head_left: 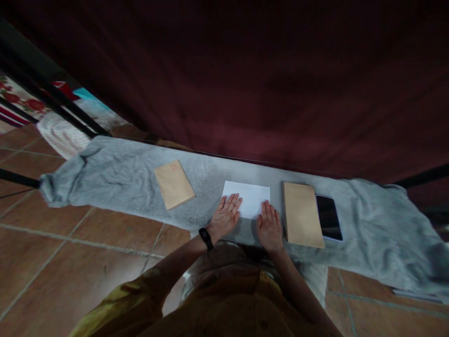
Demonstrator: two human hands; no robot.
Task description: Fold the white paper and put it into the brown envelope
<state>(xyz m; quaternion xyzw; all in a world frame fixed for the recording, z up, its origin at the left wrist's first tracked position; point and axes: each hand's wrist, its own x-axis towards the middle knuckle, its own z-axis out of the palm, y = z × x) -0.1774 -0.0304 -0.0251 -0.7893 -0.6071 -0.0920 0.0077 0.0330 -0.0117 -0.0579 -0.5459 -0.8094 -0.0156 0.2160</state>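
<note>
A white sheet of paper (250,194) lies flat on the grey cloth (206,173) in front of me. My left hand (226,215) rests on its left side, fingers stretched out and palm down. Over the paper's lower right corner lies my right hand (269,225), also flat with straight fingers. Neither hand grips anything. To the right of my right hand is a stack of brown envelopes (302,215). One more brown envelope (174,184), with a faint reddish mark near its top, lies turned at an angle to the left.
A dark-screened phone (329,217) lies just right of the envelope stack. Behind the narrow cloth-covered surface hangs a dark red curtain (228,93). Black metal bars (66,103) stand at the left, and tiled floor (105,262) shows below.
</note>
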